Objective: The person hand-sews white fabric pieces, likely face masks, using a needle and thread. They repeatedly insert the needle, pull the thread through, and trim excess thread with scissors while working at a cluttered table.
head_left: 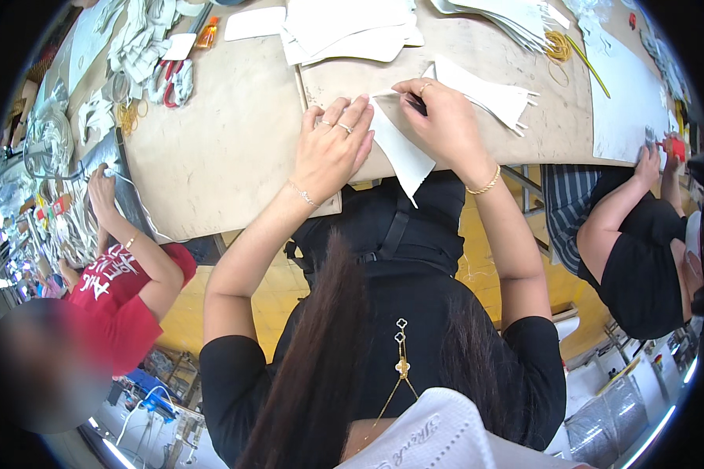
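Observation:
A white, wedge-shaped piece of flat material [400, 148] lies between my hands, its lower tip hanging over the table's near edge. My left hand [332, 144] rests along its left side, fingers stretched out and lying flat. My right hand [443, 117] is closed, with fingertips and thumb pinching near the piece's upper end. Something dark shows under the right fingers; I cannot make it out. Just beyond the right hand lies a stack of similar white pieces [485, 95] with narrow, notched ends.
White sheets [352, 30] are piled at the far middle of the table [211, 156]. Red-handled scissors [169, 84], an orange tube [207, 33] and cloth strips lie far left. Rubber bands [557, 47] and a yellow pencil [588, 66] lie far right. Co-workers sit on both sides.

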